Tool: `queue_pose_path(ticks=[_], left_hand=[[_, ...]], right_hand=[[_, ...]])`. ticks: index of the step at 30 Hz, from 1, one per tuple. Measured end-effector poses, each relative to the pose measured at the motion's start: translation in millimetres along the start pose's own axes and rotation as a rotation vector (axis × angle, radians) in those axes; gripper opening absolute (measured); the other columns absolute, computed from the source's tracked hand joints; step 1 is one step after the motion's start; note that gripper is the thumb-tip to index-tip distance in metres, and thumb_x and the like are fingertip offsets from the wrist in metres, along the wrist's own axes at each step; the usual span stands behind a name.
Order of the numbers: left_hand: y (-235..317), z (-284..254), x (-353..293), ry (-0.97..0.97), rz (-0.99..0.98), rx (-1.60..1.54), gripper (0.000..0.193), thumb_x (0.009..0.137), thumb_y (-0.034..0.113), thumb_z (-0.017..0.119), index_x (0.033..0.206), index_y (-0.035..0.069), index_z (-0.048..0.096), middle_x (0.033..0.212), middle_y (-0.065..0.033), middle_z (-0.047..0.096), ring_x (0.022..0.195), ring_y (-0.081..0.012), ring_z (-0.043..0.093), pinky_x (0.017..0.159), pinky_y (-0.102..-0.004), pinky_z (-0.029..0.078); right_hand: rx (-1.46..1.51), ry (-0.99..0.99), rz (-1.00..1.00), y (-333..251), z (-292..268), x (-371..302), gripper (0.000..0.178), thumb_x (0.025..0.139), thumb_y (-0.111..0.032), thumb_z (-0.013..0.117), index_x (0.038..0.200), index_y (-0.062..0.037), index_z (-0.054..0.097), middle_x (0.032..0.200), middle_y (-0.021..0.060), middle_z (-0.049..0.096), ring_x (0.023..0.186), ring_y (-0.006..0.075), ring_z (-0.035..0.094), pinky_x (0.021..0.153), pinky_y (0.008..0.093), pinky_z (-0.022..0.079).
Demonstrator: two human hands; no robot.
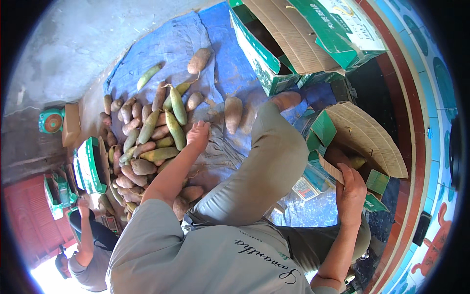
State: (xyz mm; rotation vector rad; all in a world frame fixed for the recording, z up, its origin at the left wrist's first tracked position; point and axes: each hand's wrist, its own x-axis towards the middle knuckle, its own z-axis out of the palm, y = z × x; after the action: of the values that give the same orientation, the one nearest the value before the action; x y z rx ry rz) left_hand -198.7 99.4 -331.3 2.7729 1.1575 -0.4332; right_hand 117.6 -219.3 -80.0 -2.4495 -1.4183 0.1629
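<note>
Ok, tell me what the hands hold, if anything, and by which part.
Right hand: the open carton, by a flap's end. Left hand: nothing visible.

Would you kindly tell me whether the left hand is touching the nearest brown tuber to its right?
Apart: the head view shows dusty sheet between the left hand and the tuber.

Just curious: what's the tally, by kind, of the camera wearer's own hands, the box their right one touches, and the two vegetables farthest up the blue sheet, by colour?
Hands, left hand and right hand: 2
Open box: 1
Green vegetable: 1
Brown vegetable: 1
Total: 5
</note>
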Motion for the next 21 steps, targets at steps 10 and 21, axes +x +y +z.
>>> queue_pose_path(ticks=[10,21], left_hand=[[-9.3,26.7,-40.3,0.019,-0.305,-0.418,0.055,0.078,0.036,0.075,0.116,0.003,0.052,0.112,-0.0219,0.061,0.107,-0.0375,0.059,0.089,-0.0449,0.048],[-24.6,-13.1,-44.8,0.111,-0.371,-0.47,0.051,0.072,0.036,0.079,0.101,-0.003,0.061,0.099,-0.024,0.066,0.094,-0.037,0.064,0.081,-0.0422,0.051]], right_hand=[[0.085,0.003,-0.075,-6.8,-4.2,-17.9,0.038,0.068,0.002,0.065,0.105,-0.0048,0.059,0.085,0.0136,0.061,0.082,0.0337,0.06,0.072,0.0442,0.048],[-0.043,-0.172,-0.111,-14.8,13.9,-56.3,0.048,0.074,-0.01,0.069,0.117,0.0009,0.05,0.107,0.0172,0.059,0.102,0.033,0.057,0.086,0.0428,0.047]])
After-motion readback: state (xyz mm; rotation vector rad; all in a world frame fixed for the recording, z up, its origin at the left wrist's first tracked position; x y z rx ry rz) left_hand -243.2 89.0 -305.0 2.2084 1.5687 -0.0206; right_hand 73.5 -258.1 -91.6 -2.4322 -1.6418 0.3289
